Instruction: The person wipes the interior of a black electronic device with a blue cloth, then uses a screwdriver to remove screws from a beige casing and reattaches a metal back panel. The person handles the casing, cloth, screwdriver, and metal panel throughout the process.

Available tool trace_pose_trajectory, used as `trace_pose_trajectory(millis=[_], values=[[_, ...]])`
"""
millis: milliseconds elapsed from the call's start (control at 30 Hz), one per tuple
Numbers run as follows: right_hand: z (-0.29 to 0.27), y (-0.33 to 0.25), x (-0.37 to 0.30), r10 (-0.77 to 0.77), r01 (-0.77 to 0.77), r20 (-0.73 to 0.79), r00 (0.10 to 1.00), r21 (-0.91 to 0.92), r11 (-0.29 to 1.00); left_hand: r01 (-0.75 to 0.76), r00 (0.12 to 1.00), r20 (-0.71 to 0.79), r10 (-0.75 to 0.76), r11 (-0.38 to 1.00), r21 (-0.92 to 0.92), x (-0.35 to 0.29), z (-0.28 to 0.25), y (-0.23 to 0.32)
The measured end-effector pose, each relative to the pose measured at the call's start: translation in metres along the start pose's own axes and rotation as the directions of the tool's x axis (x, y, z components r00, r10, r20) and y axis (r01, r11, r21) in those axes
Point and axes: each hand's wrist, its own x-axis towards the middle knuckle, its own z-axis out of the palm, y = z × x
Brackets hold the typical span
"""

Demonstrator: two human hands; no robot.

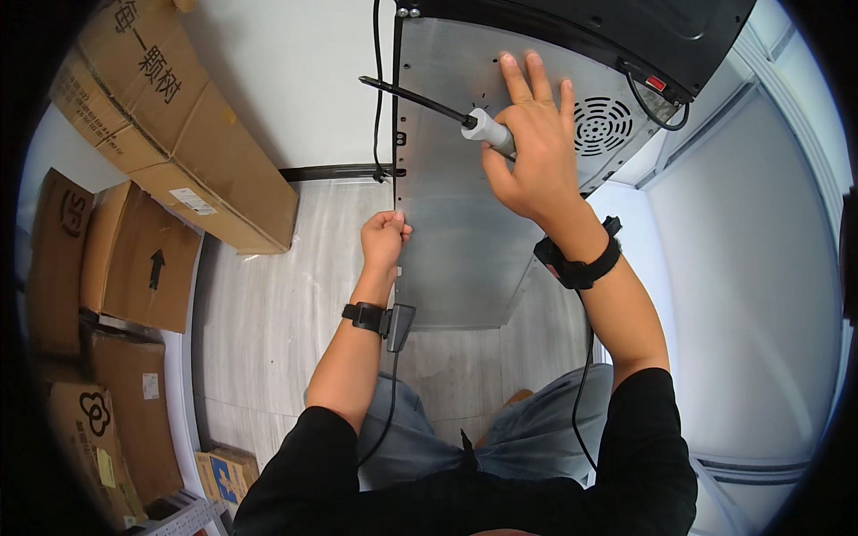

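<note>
In front of me stands a tall cabinet-like appliance with a bare metal panel and a black top. My right hand holds a screwdriver by its grey handle, between thumb and palm. Its dark shaft points left, past the panel's left edge. Three fingers of that hand stretch out over the panel, left of a round slotted vent. At the panel's left edge is my left hand, its fingers curled closed. Whether they pinch the edge or something small is hidden.
A black cable hangs along the white wall left of the appliance. A tall cardboard box leans there. More cardboard boxes are stacked at far left. On the right is a pale panel. Thin cables run from both wrist straps.
</note>
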Motion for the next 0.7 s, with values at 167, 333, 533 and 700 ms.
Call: trace_pose_trajectory(millis=[167, 333, 533, 700], values=[[0.002, 0.001, -0.001, -0.004, 0.004, -0.028, 1.000, 0.002, 1.000, -0.114, 0.988, -0.108, 0.112, 0.993, -0.015, -0.009, -0.005, 0.020], [0.001, 0.001, 0.000, -0.004, 0.004, -0.014, 1.000, -0.003, 1.000, -0.344, 0.938, -0.032, 0.345, 0.916, -0.208, -0.027, -0.006, 0.069], [0.002, -0.001, 0.001, -0.002, 0.003, -0.033, 0.999, 0.016, 1.000, -0.439, 0.875, 0.073, 0.478, 0.848, -0.298, -0.052, 0.014, 0.146], [-0.002, -0.001, 0.002, 0.017, -0.016, -0.037, 0.999, 0.031, 0.999, -0.493, 0.814, 0.178, 0.552, 0.820, -0.289, -0.051, 0.029, 0.183]])
